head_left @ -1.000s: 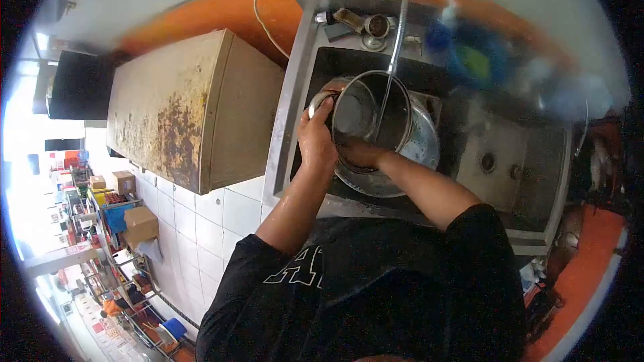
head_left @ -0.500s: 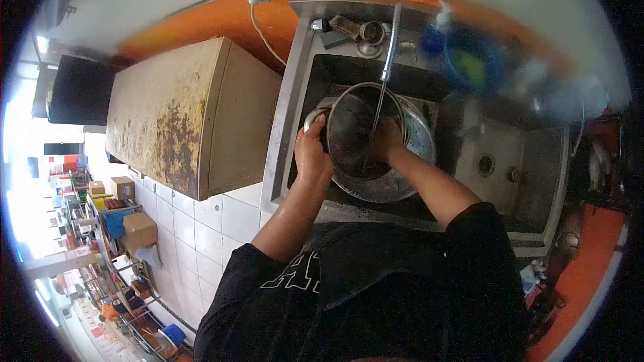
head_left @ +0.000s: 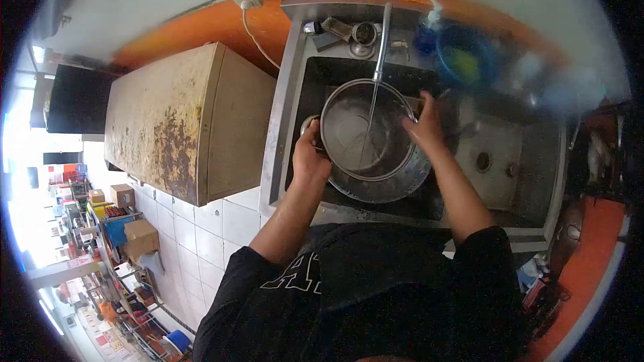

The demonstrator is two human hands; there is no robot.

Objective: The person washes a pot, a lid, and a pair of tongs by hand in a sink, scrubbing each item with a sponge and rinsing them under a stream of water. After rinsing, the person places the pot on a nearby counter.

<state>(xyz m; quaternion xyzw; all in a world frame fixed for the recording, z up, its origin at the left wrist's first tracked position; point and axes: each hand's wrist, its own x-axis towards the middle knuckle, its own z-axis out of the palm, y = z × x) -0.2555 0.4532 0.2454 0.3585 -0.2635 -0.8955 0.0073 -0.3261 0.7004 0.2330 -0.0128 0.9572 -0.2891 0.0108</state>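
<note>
A metal pot (head_left: 367,157) with a shiny rim tilts toward me under the faucet (head_left: 383,43), and a thin stream of water runs into it. My left hand (head_left: 311,159) is closed on the pot's left handle, with the thumb on top. At the pot's right side, my right hand (head_left: 426,131) has thumb and fingers apart, the thumb by the rim; some of its fingers are hidden. Beneath the pot lies a wide metal basin (head_left: 386,193), mostly covered by it.
The left sink (head_left: 329,67) surrounds the pot. Another sink bowl (head_left: 496,141) with a drain is on the right. A blue basin (head_left: 463,70) and a pump bottle (head_left: 429,30) stand behind. Left is a worn, stained cabinet (head_left: 174,121).
My right hand has come out of the pot and moved to its right side, fingers spread. The pot's inside now looks lighter, with water visible. My left hand remains at the handle.
</note>
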